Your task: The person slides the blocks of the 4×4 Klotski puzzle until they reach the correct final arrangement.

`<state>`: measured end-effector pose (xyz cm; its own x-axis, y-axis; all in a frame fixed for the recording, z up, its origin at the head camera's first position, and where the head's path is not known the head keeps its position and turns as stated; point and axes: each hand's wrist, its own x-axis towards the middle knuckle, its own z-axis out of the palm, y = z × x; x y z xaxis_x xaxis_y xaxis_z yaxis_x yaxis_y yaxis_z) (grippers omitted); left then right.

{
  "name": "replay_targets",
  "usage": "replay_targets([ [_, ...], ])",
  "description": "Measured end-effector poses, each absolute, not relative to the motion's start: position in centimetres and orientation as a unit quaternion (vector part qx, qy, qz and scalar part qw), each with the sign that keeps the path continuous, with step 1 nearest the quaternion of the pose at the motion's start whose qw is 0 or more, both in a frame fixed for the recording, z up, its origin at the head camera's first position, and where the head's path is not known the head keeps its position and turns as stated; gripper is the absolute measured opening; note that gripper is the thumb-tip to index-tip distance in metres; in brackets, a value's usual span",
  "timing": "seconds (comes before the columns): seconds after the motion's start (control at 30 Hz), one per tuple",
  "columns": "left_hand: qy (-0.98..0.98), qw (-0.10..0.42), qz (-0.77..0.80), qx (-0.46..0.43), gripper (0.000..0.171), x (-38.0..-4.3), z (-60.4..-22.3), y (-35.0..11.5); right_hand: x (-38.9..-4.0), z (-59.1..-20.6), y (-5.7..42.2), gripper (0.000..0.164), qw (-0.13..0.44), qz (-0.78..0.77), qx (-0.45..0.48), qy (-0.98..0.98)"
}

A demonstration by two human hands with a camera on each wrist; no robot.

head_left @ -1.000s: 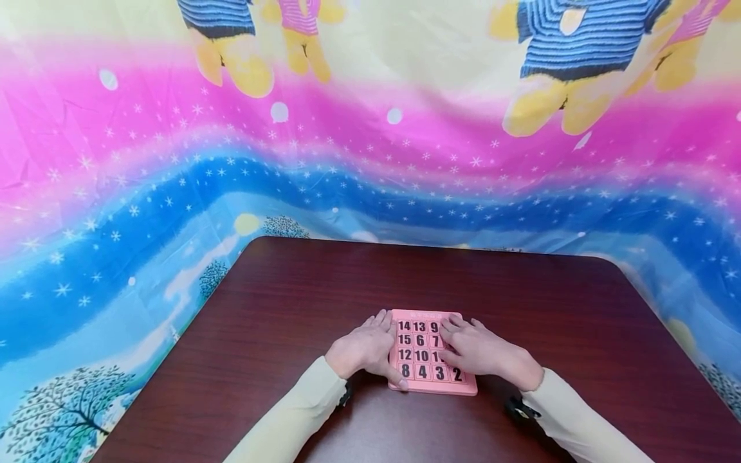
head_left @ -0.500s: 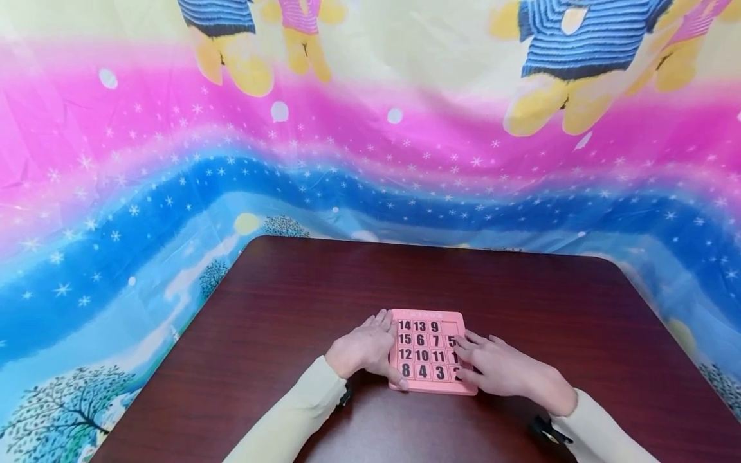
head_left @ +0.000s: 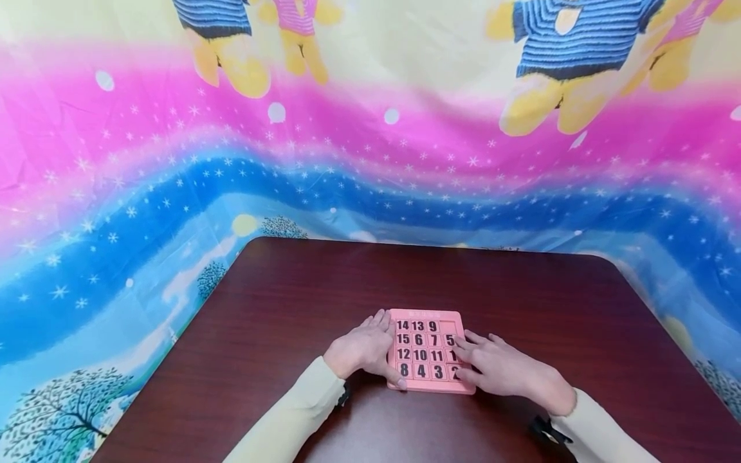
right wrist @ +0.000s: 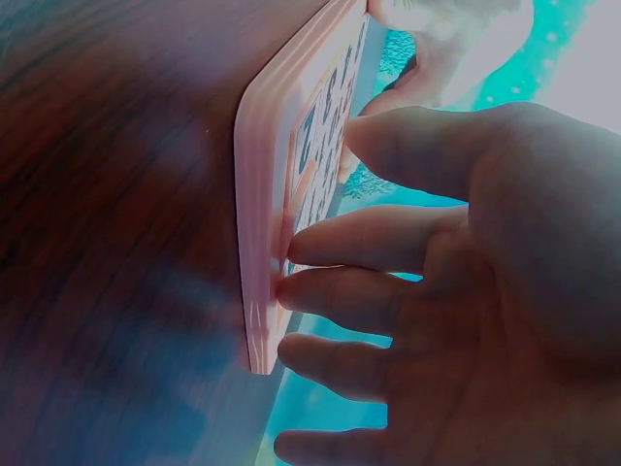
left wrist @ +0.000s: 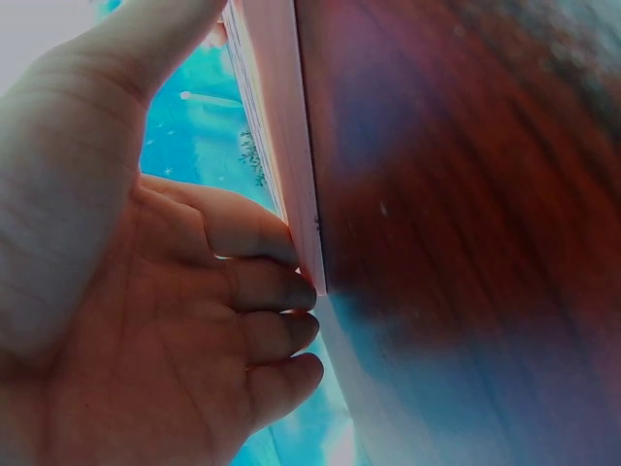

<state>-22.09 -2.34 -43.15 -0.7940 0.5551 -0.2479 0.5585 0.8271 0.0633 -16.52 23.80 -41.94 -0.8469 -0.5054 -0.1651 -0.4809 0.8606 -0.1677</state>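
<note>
A pink number slide puzzle (head_left: 428,386) lies flat on the table, its tiles printed with black numbers. The top right slot holds no tile; 14, 13 and 9 fill the rest of that row. Along the puzzle's left edge rests my left hand (head_left: 365,349), thumb over the near left corner and fingers extended beside the far one. My right hand (head_left: 502,366) is spread at the right side, fingertips over the right column, partly covering the lower tiles there. In the right wrist view, its fingers (right wrist: 340,301) reach the puzzle's pink edge (right wrist: 257,194).
The dark reddish wooden table (head_left: 324,276) has rounded far corners. Behind it and at both sides hangs a printed curtain (head_left: 370,161) with pink and blue bands and cartoon bears. A black strap (head_left: 550,429) sits at the right wrist.
My right hand has drawn back to the right and toward me, uncovering the vacant top right slot and the 5 and 11 tiles. My left hand stays in place.
</note>
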Motion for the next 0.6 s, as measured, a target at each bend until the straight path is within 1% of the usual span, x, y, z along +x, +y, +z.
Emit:
replay_targets([
  [0.27, 0.947, 0.135, -0.004, 0.292, 0.128, -22.08, -42.98, -2.41, -16.62, -41.83, 23.66, 0.052, 0.11, -0.061, -0.244, 0.962],
  [0.5, 0.947, 0.137, 0.0, 0.292, 0.126, -22.08, -43.0, -2.41, -16.83, -41.81, 23.26, 0.048, 0.087, -0.044, -0.245, 0.965],
  [0.6, 0.946, 0.137, 0.001, 0.294, 0.126, -22.05, -42.95, -2.34, -16.76, -41.79, 23.2, 0.049, 0.088, -0.04, -0.242, 0.965],
])
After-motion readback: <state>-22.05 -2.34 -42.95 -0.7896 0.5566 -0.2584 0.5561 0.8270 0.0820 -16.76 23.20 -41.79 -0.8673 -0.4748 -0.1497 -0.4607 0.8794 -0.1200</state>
